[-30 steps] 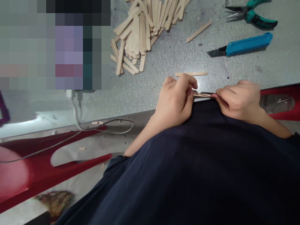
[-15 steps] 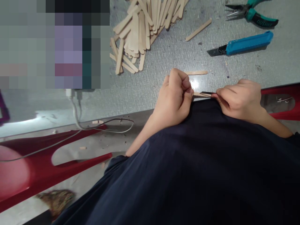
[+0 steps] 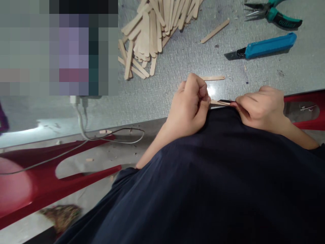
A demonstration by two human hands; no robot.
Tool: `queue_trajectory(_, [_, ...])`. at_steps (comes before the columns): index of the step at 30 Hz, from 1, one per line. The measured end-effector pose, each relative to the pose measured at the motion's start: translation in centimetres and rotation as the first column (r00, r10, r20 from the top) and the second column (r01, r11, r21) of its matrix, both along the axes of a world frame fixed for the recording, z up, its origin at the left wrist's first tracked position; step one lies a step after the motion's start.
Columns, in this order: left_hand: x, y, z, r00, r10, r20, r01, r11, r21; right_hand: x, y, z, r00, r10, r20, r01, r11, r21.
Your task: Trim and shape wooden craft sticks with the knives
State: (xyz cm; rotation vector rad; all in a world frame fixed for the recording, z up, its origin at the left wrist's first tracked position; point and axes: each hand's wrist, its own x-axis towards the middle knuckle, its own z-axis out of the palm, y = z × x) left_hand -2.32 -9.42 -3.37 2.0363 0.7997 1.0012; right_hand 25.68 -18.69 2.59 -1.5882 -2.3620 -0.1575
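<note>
My left hand is curled into a fist at the near edge of the grey table, gripping one end of a thin wooden stick. My right hand is closed too, pinching a small dark blade whose tip lies against that stick. Both hands sit just above my dark blue clothing, which hides their lower parts. Behind my left hand lies a single short stick.
A heap of wooden sticks lies at the back, one loose stick to its right. A blue utility knife and teal pliers lie at the back right. A white cable and a red chair are at left.
My left hand's fingers have curled from a looser pinch into a tight fist on the stick. The right hand has hardly moved.
</note>
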Motion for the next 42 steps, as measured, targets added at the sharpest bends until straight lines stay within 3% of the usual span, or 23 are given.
queue_trajectory(3, [0.0,0.1,-0.4,0.999,-0.02,0.031,0.02,1.0,0.008,-0.1,0.0,0.7,0.999,-0.046,0.006,0.046,0.986,-0.161])
queue_trajectory(6, [0.0,0.2,-0.8,0.998,-0.035,0.057,0.036,0.999,-0.014,-0.1,-0.1,0.9,0.998,-0.058,0.016,0.06,0.974,-0.217])
queue_trajectory(9, [0.0,0.1,-0.5,0.998,-0.03,0.055,0.033,0.998,-0.049,0.0,-0.2,0.5,0.998,-0.059,-0.001,0.057,0.974,-0.217])
queue_trajectory(16, [-0.2,-0.6,1.7,0.991,-0.004,-0.136,-0.009,0.996,-0.092,0.1,-0.5,-0.2,0.999,-0.039,-0.004,0.038,0.99,-0.137])
queue_trajectory(22, [-0.3,-0.9,2.3,0.989,0.009,-0.149,-0.021,0.996,-0.082,0.2,-0.8,-0.6,0.987,-0.049,-0.151,0.035,0.995,-0.097])
queue_trajectory(24, [-0.2,-1.0,2.4,0.989,0.014,-0.147,-0.026,0.996,-0.083,0.3,-0.9,-0.8,0.972,-0.072,-0.226,0.059,0.996,-0.062])
queue_trajectory(27, [0.0,-1.0,2.2,0.986,0.052,-0.155,-0.064,0.995,-0.075,0.3,-0.9,-0.6,0.936,-0.129,-0.328,0.094,0.988,-0.119])
queue_trajectory(31, [0.3,-0.8,1.9,0.98,0.113,-0.161,-0.115,0.993,-0.004,0.0,-0.7,0.3,0.856,-0.113,-0.504,0.064,0.991,-0.113])
queue_trajectory(36, [0.4,-0.9,2.2,0.967,0.117,-0.229,-0.101,0.992,0.08,-0.7,-0.7,1.9,0.753,-0.213,-0.623,0.053,0.963,-0.265])
queue_trajectory(42, [1.0,-1.0,1.6,0.952,0.191,-0.238,-0.158,0.976,0.153,-1.4,-0.6,1.5,0.904,-0.186,-0.385,0.08,0.958,-0.277])
